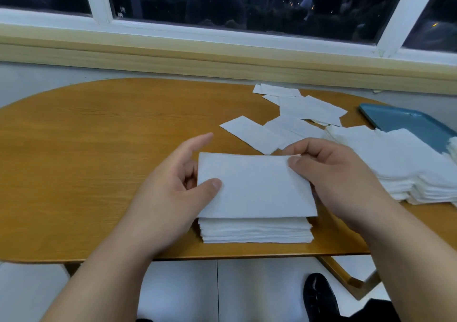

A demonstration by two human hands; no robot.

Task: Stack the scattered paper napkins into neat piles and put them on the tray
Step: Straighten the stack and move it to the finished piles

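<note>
Left grip [178, 185] and right grip [331, 171] each pinch one end of the top napkin [254, 188], apparently to square it over the pile [254, 231] at the worktop's [99, 148] near edge. Loose napkins [296, 114] lie toward the far right, near the tray [405, 124].

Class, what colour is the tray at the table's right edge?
Blue tray, seen in the head view.

napkin stack [256, 230]: on the bench [99, 148], central, at its front edge.
top napkin [254, 185]: on the stack, between left hand [173, 188] and right hand [336, 171].
scattered napkins [296, 114]: behind the stack, toward the right.
napkin pile [408, 171]: right of the stack.
tray [405, 121]: far right, behind the pile, its near edge under it.
</note>
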